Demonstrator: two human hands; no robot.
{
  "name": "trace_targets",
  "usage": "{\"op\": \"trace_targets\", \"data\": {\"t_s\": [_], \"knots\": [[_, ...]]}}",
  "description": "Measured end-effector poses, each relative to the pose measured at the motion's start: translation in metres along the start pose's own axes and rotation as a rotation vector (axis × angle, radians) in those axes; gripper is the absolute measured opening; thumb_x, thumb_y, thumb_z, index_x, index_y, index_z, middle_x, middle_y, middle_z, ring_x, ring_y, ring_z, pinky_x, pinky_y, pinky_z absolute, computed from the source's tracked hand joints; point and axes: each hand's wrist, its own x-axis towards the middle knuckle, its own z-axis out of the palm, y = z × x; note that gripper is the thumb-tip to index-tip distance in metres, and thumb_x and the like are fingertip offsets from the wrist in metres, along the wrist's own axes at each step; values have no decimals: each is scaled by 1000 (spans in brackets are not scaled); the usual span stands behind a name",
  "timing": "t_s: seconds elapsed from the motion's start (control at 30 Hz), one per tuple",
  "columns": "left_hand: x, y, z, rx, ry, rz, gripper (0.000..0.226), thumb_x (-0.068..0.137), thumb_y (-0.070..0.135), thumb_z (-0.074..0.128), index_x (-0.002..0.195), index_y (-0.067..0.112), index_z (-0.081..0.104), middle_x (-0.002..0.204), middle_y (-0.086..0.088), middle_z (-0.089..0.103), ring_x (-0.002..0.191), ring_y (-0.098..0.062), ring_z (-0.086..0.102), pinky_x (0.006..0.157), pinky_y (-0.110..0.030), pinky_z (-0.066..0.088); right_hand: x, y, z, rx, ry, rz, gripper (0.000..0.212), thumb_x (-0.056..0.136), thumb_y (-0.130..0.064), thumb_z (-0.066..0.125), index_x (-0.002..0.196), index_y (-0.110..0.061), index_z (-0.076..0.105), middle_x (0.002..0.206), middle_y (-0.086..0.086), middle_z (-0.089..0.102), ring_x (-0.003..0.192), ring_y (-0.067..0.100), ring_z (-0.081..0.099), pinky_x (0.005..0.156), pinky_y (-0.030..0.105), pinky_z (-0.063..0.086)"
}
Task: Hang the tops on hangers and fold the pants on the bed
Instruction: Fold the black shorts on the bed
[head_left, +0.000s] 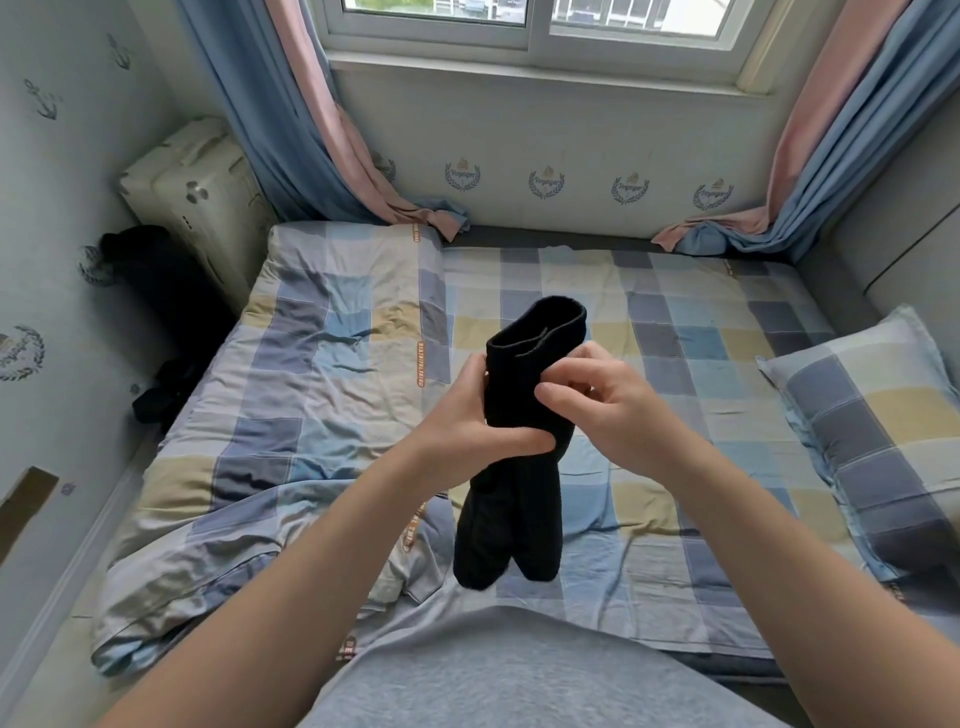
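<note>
I hold a folded black pair of pants (519, 483) upright in the air above the bed (675, 322). The fold loops over at the top and two rounded ends hang down below my hands. My left hand (467, 415) grips the bundle from the left, thumb across its front. My right hand (597, 400) pinches the right edge of the fabric with curled fingers. The bed carries a checked blue, yellow and grey sheet.
A folded checked duvet (291, 415) lies on the bed's left half, a matching pillow (872, 431) at the right. A cream suitcase (202, 202) and dark clothing (156, 291) stand in the left corner. Blue and pink curtains (311, 130) hang beside the window.
</note>
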Motion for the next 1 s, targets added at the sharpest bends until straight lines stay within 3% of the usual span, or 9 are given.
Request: {"op": "trace_targets", "data": {"t_s": [0.1, 0.2, 0.3, 0.37, 0.43, 0.53, 0.73, 0.83, 1.0], "knots": [[6, -7, 7, 59, 36, 91, 70, 71, 2, 79, 132, 18, 47, 119, -7, 64, 112, -19, 65, 92, -41, 56, -5, 1, -1, 91, -29, -61, 21, 91, -27, 55, 88, -31, 75, 101, -5, 58, 96, 10, 59, 87, 23, 48], [11, -15, 8, 114, 117, 122, 51, 75, 1, 68, 122, 16, 58, 110, -3, 69, 104, -15, 66, 88, -35, 55, -10, 11, -10, 266, 167, -87, 23, 89, -23, 54, 98, -21, 75, 103, 0, 70, 97, 10, 64, 85, 24, 48], [8, -18, 6, -46, 77, 43, 39, 76, 0, 61, 112, 14, 65, 99, -2, 71, 94, -13, 68, 82, -27, 55, -13, 45, -23, 321, 334, 47, 55, 81, -52, 66, 130, -28, 60, 130, -7, 62, 118, 8, 58, 98, 30, 45], [9, -20, 4, -199, 40, -2, 41, 72, 1, 58, 111, 11, 66, 96, -4, 70, 93, -17, 68, 83, -27, 55, -16, 69, -25, 355, 181, 169, 95, 67, -72, 72, 148, -38, 37, 152, -12, 42, 138, 9, 41, 113, 36, 34], [13, -25, 4, -274, 16, -38, 42, 73, 4, 56, 113, 9, 66, 98, -7, 69, 97, -21, 67, 89, -32, 54, -20, 86, -22, 467, -91, 258, 106, 63, -76, 74, 152, -39, 30, 157, -9, 38, 144, 13, 35, 118, 42, 28], [18, -34, 10, -292, 22, -100, 38, 77, 9, 57, 115, 7, 64, 99, -7, 69, 98, -23, 66, 89, -35, 53, -22, 92, -13, 580, -310, 358, 83, 70, -44, 80, 142, -17, 48, 139, 4, 61, 129, 23, 57, 105, 40, 46], [33, -65, 23, -61, 196, -258, 20, 93, -3, 58, 110, 7, 65, 100, -8, 71, 97, -20, 68, 89, -29, 56, -8, 119, -21, 371, -144, 457, 30, 84, -17, 78, 114, -19, 71, 108, -1, 76, 105, 20, 71, 86, 30, 55], [50, -78, 35, 35, 215, -328, 20, 92, -6, 59, 104, 11, 65, 98, -7, 70, 93, -19, 67, 80, -21, 54, 2, 136, -38, 287, -110, 471, 21, 85, -17, 78, 104, -25, 72, 101, -6, 77, 98, 15, 72, 78, 24, 55], [89, -79, 66, 232, 254, -316, 28, 91, -7, 57, 94, 20, 64, 103, -7, 69, 102, -28, 66, 95, -42, 52, 22, 155, -78, 197, -38, 386, 24, 83, -9, 79, 96, -28, 72, 92, -12, 75, 91, 8, 71, 82, 28, 56]]}}
